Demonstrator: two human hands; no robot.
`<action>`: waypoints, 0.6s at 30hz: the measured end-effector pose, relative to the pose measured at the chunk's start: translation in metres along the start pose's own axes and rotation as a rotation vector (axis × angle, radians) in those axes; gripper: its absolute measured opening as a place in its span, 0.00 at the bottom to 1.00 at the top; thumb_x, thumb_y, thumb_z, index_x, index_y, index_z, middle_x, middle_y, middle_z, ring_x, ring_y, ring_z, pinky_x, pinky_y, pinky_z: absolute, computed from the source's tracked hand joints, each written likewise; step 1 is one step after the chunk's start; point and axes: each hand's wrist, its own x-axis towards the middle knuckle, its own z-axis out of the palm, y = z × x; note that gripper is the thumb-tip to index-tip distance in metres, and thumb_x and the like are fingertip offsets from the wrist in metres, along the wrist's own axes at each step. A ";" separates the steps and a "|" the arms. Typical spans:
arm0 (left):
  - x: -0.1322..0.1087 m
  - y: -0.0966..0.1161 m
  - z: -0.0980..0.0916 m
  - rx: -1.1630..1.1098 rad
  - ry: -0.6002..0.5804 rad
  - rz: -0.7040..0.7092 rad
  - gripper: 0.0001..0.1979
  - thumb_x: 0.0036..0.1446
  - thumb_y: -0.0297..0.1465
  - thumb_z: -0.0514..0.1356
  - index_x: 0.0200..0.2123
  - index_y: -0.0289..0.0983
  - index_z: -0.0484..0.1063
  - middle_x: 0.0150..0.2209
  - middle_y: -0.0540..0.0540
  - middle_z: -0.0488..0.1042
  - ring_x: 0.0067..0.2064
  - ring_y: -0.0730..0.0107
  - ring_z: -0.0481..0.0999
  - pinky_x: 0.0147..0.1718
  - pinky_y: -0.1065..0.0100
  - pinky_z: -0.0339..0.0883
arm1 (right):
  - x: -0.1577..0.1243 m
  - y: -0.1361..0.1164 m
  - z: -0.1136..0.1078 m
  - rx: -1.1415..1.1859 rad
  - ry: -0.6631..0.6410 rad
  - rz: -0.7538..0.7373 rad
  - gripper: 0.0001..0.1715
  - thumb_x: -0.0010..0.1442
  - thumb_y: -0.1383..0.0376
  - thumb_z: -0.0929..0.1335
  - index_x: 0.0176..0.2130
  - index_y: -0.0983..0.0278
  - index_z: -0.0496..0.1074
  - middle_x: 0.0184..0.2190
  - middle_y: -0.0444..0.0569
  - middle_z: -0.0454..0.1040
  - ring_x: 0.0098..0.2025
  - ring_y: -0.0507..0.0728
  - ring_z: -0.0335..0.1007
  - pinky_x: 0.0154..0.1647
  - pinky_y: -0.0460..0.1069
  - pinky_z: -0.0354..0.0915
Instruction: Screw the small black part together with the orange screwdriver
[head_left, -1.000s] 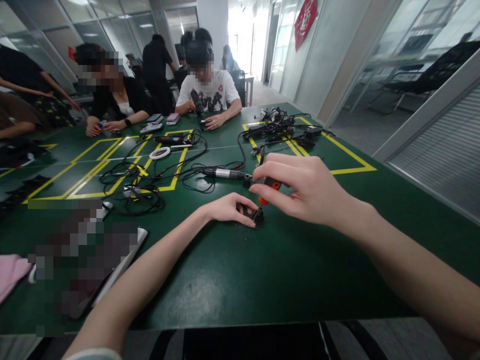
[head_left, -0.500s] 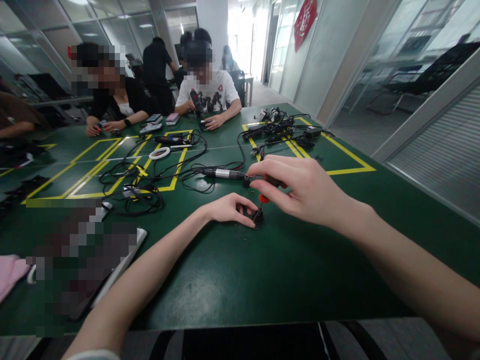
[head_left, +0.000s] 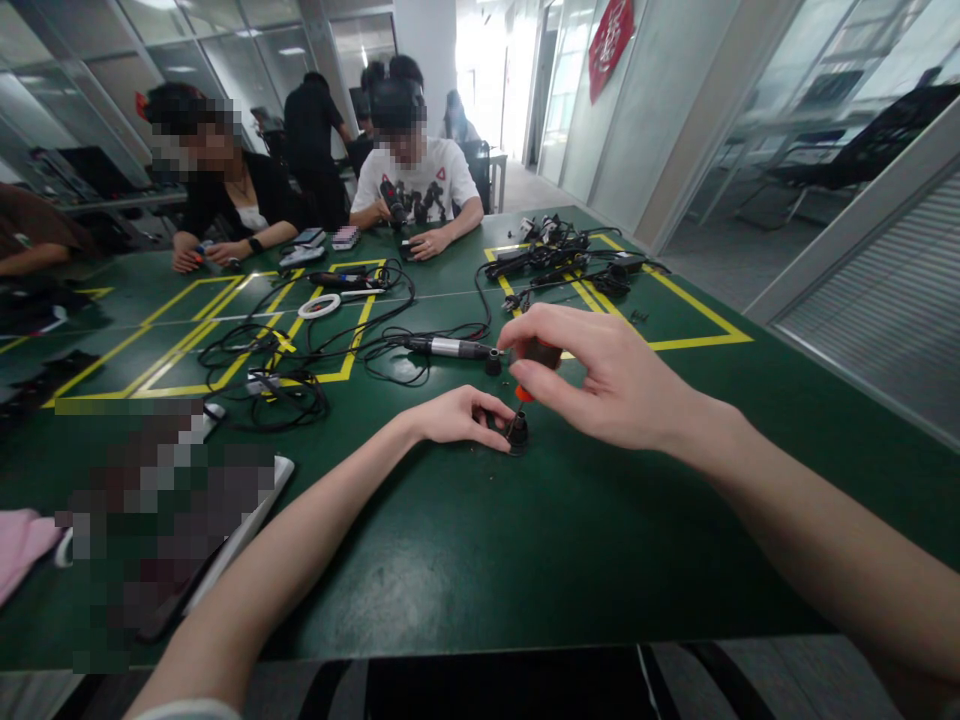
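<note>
My right hand (head_left: pixel 592 370) is closed around the handle of a screwdriver (head_left: pixel 541 352), dark with an orange-red collar. Its thin shaft slants down to a small black round part (head_left: pixel 519 430) on the green table. My left hand (head_left: pixel 461 418) pinches that part from the left, thumb and fingers against its side. Where the tip meets the part is too small to make out. Just beyond my hands lies a silver-and-black cylindrical tool (head_left: pixel 450 348) with a cable, and by its right end stands a small black cap-like piece (head_left: pixel 493 362).
Tangled black cables (head_left: pixel 262 385) spread over the left middle of the green table (head_left: pixel 450 580). More cables and plugs (head_left: pixel 555 255) are heaped at the back right. Tablet-like devices (head_left: pixel 240 530) lie near my left forearm. Across the table, a person in a white shirt (head_left: pixel 420 180) holds a tool.
My right hand has shifted its fingers on the screwdriver handle, exposing more of it, and the shaft stands slightly differently. My left hand stays on the black part.
</note>
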 end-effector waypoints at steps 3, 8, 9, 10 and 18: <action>0.000 -0.001 0.000 -0.007 -0.015 -0.004 0.25 0.47 0.44 0.77 0.44 0.33 0.86 0.36 0.46 0.82 0.33 0.73 0.73 0.33 0.71 0.64 | 0.000 0.001 0.001 -0.073 0.017 -0.002 0.11 0.71 0.59 0.68 0.43 0.66 0.75 0.36 0.50 0.77 0.32 0.55 0.71 0.35 0.49 0.63; -0.001 0.000 0.000 -0.013 0.005 -0.008 0.23 0.46 0.43 0.78 0.40 0.33 0.86 0.31 0.49 0.79 0.30 0.74 0.70 0.30 0.72 0.62 | -0.001 -0.001 0.002 -0.059 0.020 -0.016 0.12 0.65 0.68 0.67 0.49 0.67 0.72 0.36 0.48 0.77 0.32 0.54 0.71 0.35 0.48 0.63; -0.001 0.000 0.000 -0.020 0.010 -0.012 0.23 0.45 0.43 0.78 0.40 0.33 0.86 0.30 0.50 0.78 0.29 0.75 0.69 0.30 0.72 0.61 | -0.001 -0.001 0.002 -0.058 0.022 -0.020 0.12 0.63 0.69 0.66 0.48 0.67 0.72 0.36 0.49 0.77 0.33 0.54 0.70 0.35 0.48 0.63; 0.000 -0.001 0.001 -0.027 0.014 -0.015 0.23 0.45 0.43 0.78 0.40 0.33 0.86 0.29 0.50 0.78 0.28 0.75 0.69 0.30 0.72 0.61 | -0.002 -0.001 0.002 -0.061 0.022 -0.019 0.11 0.62 0.70 0.65 0.46 0.66 0.71 0.36 0.49 0.77 0.33 0.55 0.71 0.35 0.49 0.63; 0.000 -0.002 0.001 -0.025 0.021 -0.014 0.23 0.44 0.42 0.79 0.40 0.33 0.86 0.31 0.50 0.79 0.30 0.74 0.70 0.31 0.72 0.63 | -0.002 -0.001 0.005 -0.149 -0.002 -0.004 0.07 0.68 0.62 0.66 0.43 0.63 0.70 0.28 0.43 0.74 0.26 0.53 0.67 0.29 0.47 0.57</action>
